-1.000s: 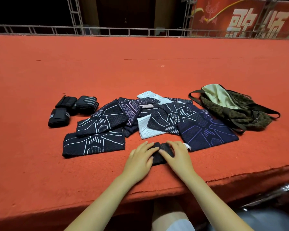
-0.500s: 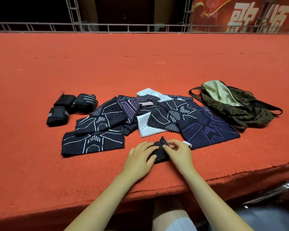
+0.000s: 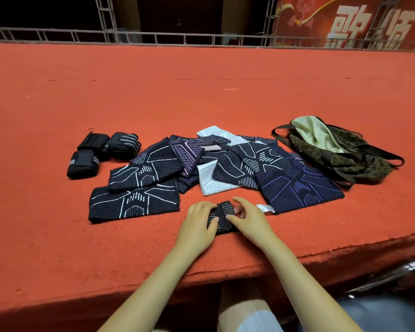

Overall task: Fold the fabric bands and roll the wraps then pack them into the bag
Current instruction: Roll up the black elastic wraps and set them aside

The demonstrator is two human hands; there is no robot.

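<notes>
Wrap: a small dark wrap (image 3: 222,218) lies on the red tabletop (image 3: 58,236) near its front edge, partly rolled, between both hands.
Left hand: the left hand (image 3: 198,224) rests on the wrap's left side, fingers (image 3: 207,207) curled over it and holding it.
Right hand: the right hand (image 3: 250,219) pinches the right side, fingers bent onto the fabric.
Unrolling risk: likely, if either grip eases, the springy roll loosens.
Edge risk: a nudge toward the person could drop the wrap off the tabletop.
Pile risk: the fabric bands (image 3: 201,168) lie just behind; a sweep could drag one.
Bag: the bag (image 3: 340,152) sits open, well apart to the right.
Rolled wraps: three rolled wraps (image 3: 101,152) sit far left.
</notes>
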